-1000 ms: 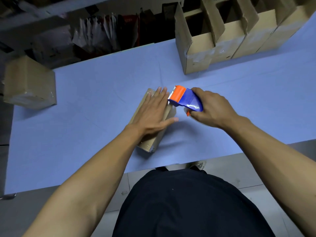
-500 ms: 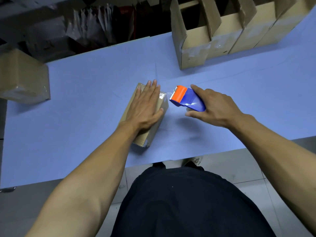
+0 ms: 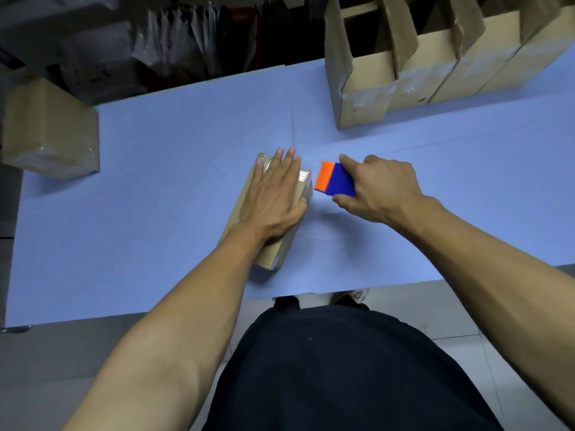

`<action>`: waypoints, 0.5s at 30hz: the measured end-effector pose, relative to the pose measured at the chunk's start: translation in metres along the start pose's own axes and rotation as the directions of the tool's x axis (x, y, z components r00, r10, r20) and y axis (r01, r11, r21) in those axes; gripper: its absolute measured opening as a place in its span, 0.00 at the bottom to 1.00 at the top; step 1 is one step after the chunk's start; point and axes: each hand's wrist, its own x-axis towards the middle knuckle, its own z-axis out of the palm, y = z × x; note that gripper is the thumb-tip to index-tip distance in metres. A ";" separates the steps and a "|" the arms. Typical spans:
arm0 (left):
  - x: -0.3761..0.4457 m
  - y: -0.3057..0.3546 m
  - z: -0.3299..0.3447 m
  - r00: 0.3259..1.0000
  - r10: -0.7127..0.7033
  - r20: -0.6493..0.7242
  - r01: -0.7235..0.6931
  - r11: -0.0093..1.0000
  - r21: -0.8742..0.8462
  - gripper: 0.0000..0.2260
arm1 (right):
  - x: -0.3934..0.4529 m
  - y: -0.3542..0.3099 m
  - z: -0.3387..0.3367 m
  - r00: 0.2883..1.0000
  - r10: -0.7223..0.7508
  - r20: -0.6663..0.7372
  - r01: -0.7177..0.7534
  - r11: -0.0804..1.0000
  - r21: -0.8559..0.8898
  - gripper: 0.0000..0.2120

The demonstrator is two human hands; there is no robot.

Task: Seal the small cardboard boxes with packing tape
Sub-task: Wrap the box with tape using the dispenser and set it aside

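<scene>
Lower centre of the frame: the person's dark garment [image 3: 339,374], with grey floor tiles [image 3: 404,303] and the toes of two shoes [image 3: 348,298] showing just beyond it. Two bare forearms reach up from the lower corners.

Middle band, left to right edge: a flat light-blue table surface [image 3: 149,213].

Centre of the frame, slightly left: a small oblong brown cardboard box [image 3: 273,256], lying flat on the blue surface and angled so its far end leans right. Glossy clear tape shows over its far end [image 3: 303,177].

On the box: the left hand [image 3: 273,194], laid flat on the top face, fingers straight and close together, fingertips at the far edge, thumb along the right side of the box.

Just right of the box, apart from it: a blue and orange plastic tape dispenser [image 3: 334,178], orange end toward the box. The right hand [image 3: 382,188] grips it, fingers curled over the blue body, thumb underneath.

Left edge, upper middle: a closed brown cardboard box [image 3: 49,132] with clear tape along its near edge, at the table's far left corner.

Upper right: a row of open-topped brown cardboard boxes [image 3: 367,98] with raised flaps, standing side by side on the table, tape on their near faces.

Upper left and top centre: dark shelving holding pale plastic-wrapped goods [image 3: 180,42], too dim to identify.
</scene>
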 end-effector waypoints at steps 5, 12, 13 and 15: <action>-0.001 0.004 0.003 0.999 -0.036 -0.017 0.037 0.999 0.030 0.35 | -0.005 -0.005 0.030 0.981 0.153 0.123 -0.169 0.977 0.132 0.23; 0.001 0.022 0.002 0.968 -0.249 -0.042 0.238 0.954 -0.181 0.34 | 0.024 -0.026 0.043 0.980 0.190 -0.056 -0.173 0.958 0.228 0.39; 0.001 0.022 0.000 0.954 -0.292 -0.073 0.260 0.922 -0.288 0.32 | 0.029 -0.027 0.047 0.981 0.191 -0.021 -0.179 0.949 0.257 0.40; -0.002 0.014 -0.005 0.899 -0.411 -0.150 0.274 0.797 -0.539 0.26 | 0.039 -0.032 0.052 0.981 0.182 0.069 -0.195 0.909 0.369 0.41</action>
